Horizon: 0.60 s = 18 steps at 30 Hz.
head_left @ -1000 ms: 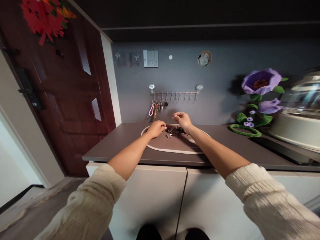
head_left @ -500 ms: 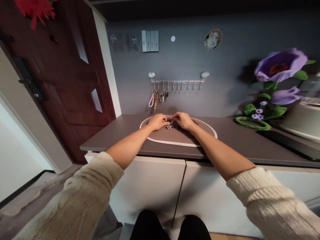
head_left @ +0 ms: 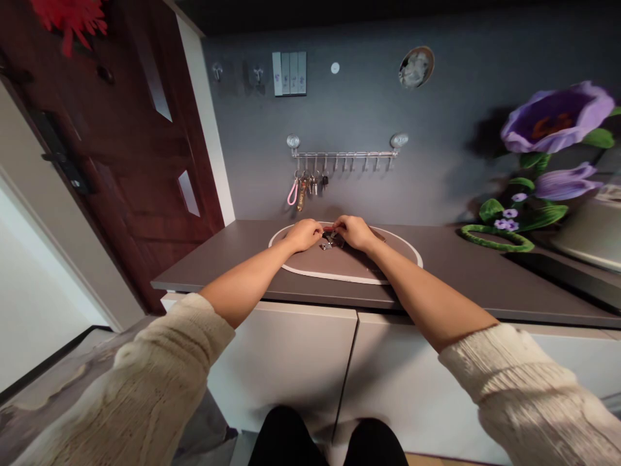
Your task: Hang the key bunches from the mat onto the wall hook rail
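Both my hands rest over an oval brown tray with a white rim (head_left: 310, 272) on the dark counter. My left hand (head_left: 305, 234) is curled, fingers pinched at a small bunch of keys (head_left: 328, 241) lying on the tray. My right hand (head_left: 356, 232) is also curled, its fingertips closed on the same bunch from the right; a red bit shows between the hands. On the wall behind, a chrome hook rail (head_left: 346, 155) carries a pink loop and other keys (head_left: 306, 188) at its left end.
A dark wooden door (head_left: 111, 142) stands at the left. Purple fabric flowers with a green coiled stem (head_left: 538, 168) sit at the counter's right, beside a pale appliance (head_left: 589, 236). White cabinet doors (head_left: 310, 369) are below the counter; wall switches (head_left: 290, 73) are above the rail.
My right hand came down from mid-air onto the tray and met my left hand at the keys. The view tilted slightly downward and closer.
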Motion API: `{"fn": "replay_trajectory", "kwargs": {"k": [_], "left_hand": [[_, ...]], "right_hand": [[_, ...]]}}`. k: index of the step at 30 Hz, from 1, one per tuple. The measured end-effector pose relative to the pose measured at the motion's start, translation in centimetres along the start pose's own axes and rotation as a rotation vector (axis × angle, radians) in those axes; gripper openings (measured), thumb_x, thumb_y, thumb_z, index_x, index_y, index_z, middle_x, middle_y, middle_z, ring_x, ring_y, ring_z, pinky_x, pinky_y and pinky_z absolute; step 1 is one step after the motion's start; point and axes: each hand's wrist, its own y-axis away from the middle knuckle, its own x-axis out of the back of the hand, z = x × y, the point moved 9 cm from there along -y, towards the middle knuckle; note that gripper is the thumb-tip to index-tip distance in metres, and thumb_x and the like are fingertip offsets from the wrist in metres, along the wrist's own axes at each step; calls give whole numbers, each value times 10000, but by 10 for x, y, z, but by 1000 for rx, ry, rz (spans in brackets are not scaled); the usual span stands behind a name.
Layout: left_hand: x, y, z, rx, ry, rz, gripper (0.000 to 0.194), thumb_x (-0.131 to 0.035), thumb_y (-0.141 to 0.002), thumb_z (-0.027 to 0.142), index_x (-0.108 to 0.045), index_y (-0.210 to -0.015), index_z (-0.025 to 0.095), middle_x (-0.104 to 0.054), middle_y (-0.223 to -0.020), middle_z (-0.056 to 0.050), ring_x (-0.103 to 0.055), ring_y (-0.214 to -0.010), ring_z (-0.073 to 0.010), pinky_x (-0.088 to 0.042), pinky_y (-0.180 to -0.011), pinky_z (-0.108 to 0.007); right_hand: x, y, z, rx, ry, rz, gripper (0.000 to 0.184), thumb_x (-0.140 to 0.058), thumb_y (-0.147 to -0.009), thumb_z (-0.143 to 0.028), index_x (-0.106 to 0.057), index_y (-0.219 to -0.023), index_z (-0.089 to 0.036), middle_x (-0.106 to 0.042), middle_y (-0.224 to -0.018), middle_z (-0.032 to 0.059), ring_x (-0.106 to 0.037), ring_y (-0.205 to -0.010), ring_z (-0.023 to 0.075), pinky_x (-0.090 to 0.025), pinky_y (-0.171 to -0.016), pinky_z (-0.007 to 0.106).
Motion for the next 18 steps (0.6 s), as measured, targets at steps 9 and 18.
{"fn": "replay_trajectory", "kwargs": {"k": [9,18], "left_hand": [[14,2,-2,25,54,72,154,-462,-787,202,-610,-822,175,-586,-868,-52,-529,-791,-155,-395,-738,-263],[25,2,-4,56,84,144,156,-412,-820,195,-567,-820,172,-604,-856,-49,-523,-810,-163,-385,-726,-269]], "right_hand": [[2,0,-1,-6,-50,8,182,-518,-744,-131,-661,-839,-190,-672,-845,44,-584,-779,147,-400,-717,225],[5,1,-6,3,-130,28,135,-537,-746,-157,-640,-833,-177,-665,-837,51,-588,-770,149,-404,-709,238]]}}
